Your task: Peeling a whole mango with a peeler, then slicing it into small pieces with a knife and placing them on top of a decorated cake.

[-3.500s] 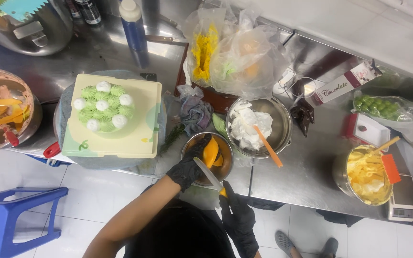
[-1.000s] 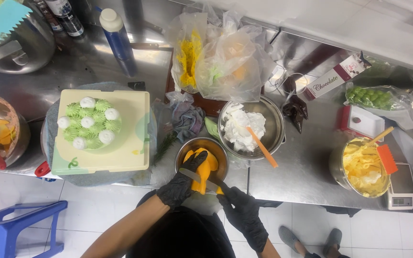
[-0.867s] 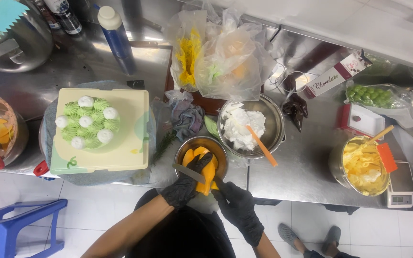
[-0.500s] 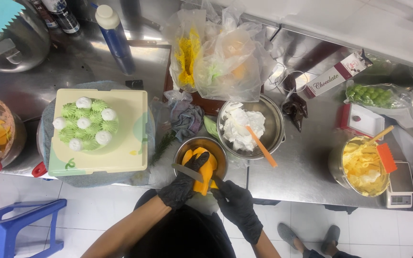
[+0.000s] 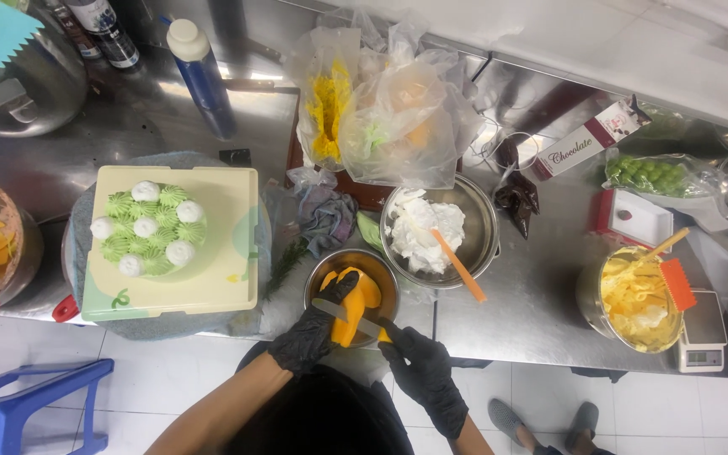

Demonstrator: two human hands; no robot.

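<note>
My left hand (image 5: 313, 330), in a black glove, grips a peeled orange mango (image 5: 352, 305) over a small steel bowl (image 5: 329, 268) at the counter's front edge. My right hand (image 5: 422, 369), also gloved in black, holds a knife (image 5: 349, 315) whose blade lies flat across the mango. To the left stands a green and white piped cake (image 5: 150, 229) on a pale yellow square board (image 5: 225, 271).
A steel bowl of white cream (image 5: 479, 221) with an orange spatula (image 5: 457, 263) sits right of my hands. Further right are a tub of yellow cream (image 5: 634, 305), a small scale (image 5: 703, 334), green grapes (image 5: 649, 172). Piping bags (image 5: 381, 109), a blue bottle (image 5: 202, 76) stand behind. A blue stool (image 5: 18, 406) is below.
My hands have stayed over the small bowl. The knife has worked across the mango and the fruit has turned a little in my left hand.
</note>
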